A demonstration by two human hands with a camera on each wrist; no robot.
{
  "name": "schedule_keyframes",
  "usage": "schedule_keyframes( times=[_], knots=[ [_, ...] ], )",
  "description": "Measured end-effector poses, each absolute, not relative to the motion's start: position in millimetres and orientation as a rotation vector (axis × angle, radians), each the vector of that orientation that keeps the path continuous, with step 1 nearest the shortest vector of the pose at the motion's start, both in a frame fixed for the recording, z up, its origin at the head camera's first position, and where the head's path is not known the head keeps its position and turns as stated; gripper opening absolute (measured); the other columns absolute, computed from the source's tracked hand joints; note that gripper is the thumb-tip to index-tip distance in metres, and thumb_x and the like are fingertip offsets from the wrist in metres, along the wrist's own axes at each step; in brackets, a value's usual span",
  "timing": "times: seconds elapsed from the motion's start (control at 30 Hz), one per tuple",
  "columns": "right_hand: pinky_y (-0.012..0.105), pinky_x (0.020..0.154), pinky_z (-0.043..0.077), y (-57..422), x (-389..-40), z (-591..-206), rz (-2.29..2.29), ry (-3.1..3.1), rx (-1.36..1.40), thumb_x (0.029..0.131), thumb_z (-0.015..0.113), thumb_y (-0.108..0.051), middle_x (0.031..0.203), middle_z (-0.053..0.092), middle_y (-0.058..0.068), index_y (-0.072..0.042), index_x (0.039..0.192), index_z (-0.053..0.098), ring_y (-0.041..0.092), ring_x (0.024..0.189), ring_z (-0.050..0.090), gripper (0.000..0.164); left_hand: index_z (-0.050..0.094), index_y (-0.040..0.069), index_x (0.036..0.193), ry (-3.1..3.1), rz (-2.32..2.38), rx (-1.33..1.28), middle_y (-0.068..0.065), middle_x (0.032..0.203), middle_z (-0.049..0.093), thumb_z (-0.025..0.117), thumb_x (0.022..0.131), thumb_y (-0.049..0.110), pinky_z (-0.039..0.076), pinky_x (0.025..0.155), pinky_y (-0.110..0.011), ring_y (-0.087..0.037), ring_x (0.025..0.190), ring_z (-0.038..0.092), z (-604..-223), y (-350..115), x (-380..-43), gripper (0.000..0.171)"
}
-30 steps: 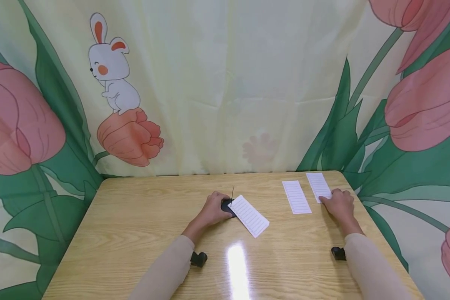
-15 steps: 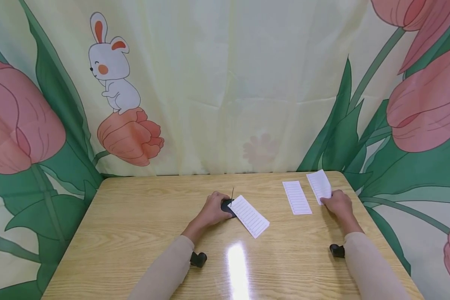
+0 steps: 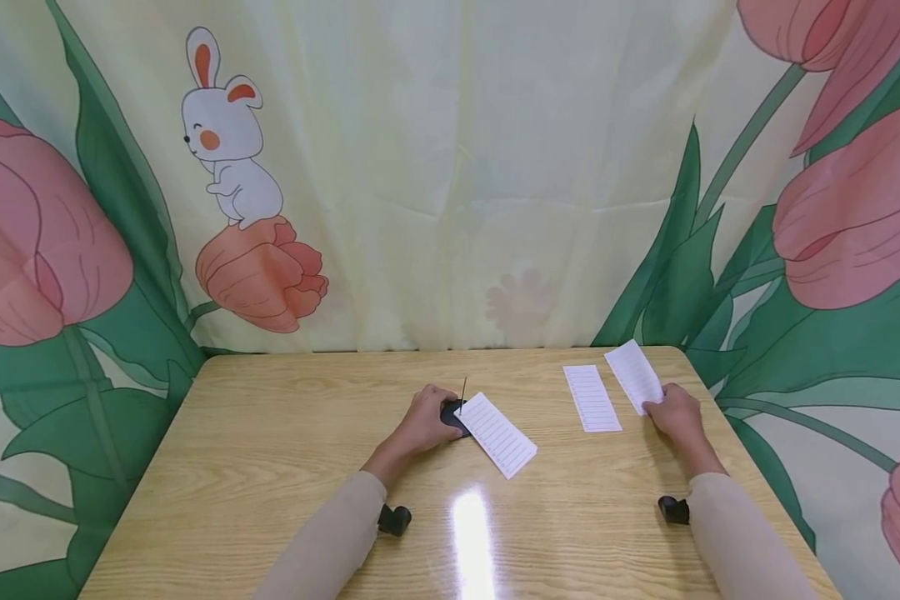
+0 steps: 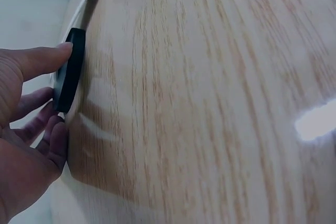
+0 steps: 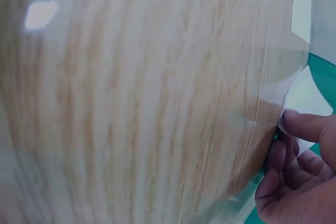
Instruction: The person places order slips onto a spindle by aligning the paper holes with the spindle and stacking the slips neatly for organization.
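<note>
At the table's middle, my left hand (image 3: 422, 419) grips the round black base of a receipt spike (image 3: 453, 413); its thin rod stands upright. A lined paper slip (image 3: 498, 436) sits on the spike by one corner and slants down to the right. In the left wrist view the thumb presses the edge of the black base (image 4: 71, 72), fingers on its other side. My right hand (image 3: 677, 415) pinches the near corner of another lined slip (image 3: 633, 375), tilted up off the table. The right wrist view shows thumb and fingers on that white slip (image 5: 305, 98).
A further lined slip (image 3: 592, 398) lies flat on the wooden table (image 3: 270, 467), left of the raised one. A curtain (image 3: 420, 183) printed with tulips and a rabbit hangs behind the table's back edge. Light glares on the table's front.
The slip at the far right has gone from lying on the table to being lifted and tilted in my right hand, shifting slightly left. My left hand and the spike have stayed put.
</note>
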State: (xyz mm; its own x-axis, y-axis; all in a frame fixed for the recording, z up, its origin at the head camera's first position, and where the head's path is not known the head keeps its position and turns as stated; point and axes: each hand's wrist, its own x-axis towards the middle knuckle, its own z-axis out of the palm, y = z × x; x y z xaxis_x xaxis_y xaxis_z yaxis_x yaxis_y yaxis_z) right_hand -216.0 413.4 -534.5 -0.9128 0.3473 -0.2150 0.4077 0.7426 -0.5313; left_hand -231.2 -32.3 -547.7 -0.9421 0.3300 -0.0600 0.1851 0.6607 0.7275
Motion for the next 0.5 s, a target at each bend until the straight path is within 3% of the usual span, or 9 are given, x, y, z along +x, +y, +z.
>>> schedule_keyframes(
  times=[0.23,0.5],
  knots=[
    [0.063,0.105,0.041,415.7,-211.3,-534.2,-0.911,2.866,0.603,0.104,0.050,-0.012,0.139,0.045,0.043,0.022,0.136,0.045,0.052,0.118,0.047,0.047,0.065,0.003,0.135,2.686,1.136,0.405,-0.015,0.134,0.056,0.089,0.081,0.017,0.046,0.105,-0.047,-0.032,0.124,0.050,-546.9,-31.9,-229.8,0.060],
    [0.059,0.095,0.045,419.2,-203.2,-533.3,-0.923,2.948,0.565,0.103,0.051,-0.011,0.125,0.057,0.040,0.019,0.125,0.056,0.048,0.107,0.051,0.038,0.065,0.002,0.134,2.700,1.125,0.440,-0.016,0.130,0.057,0.089,0.081,0.015,0.046,0.101,-0.047,-0.032,0.120,0.050,-545.8,-32.7,-229.2,0.060]
  ],
)
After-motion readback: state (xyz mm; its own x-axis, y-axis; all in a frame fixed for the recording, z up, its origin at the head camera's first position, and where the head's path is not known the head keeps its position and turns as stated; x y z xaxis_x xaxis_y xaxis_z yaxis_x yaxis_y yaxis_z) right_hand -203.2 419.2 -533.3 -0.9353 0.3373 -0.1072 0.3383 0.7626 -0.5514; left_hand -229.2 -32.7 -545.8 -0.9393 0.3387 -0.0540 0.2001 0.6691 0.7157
